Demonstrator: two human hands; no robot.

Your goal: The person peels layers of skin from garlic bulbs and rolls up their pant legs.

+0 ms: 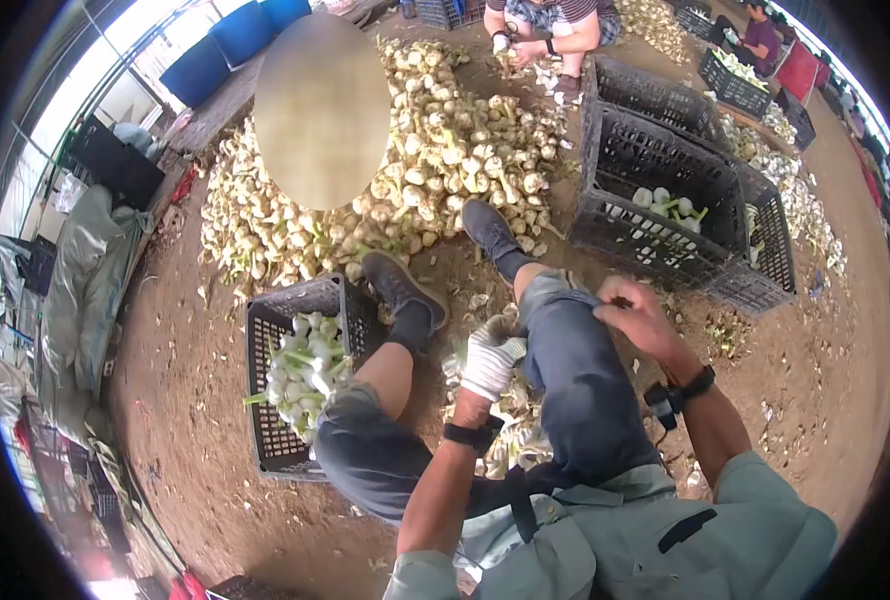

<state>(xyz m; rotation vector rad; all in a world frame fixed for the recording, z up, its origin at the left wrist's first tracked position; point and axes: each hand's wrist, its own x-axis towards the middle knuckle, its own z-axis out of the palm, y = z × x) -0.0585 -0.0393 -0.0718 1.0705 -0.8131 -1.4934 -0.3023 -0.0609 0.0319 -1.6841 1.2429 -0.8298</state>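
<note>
My left hand, in a white glove with greyish fingertips, is curled beside the inner side of my right knee. Whatever its fingers may hold is hidden. My bare right hand is at the outer side of the same knee, its thumb and fingers pinched on the dark trouser leg. Below the gloved hand, garlic peelings lie on the ground between my legs. By my left foot stands a black crate holding trimmed garlic bulbs with short green stems.
Ahead of my shoes spreads a large heap of garlic, partly covered by a blurred oval. Black crates stand at the right, one with a few bulbs. Another person works beyond the heap. Blue bins stand at the back left.
</note>
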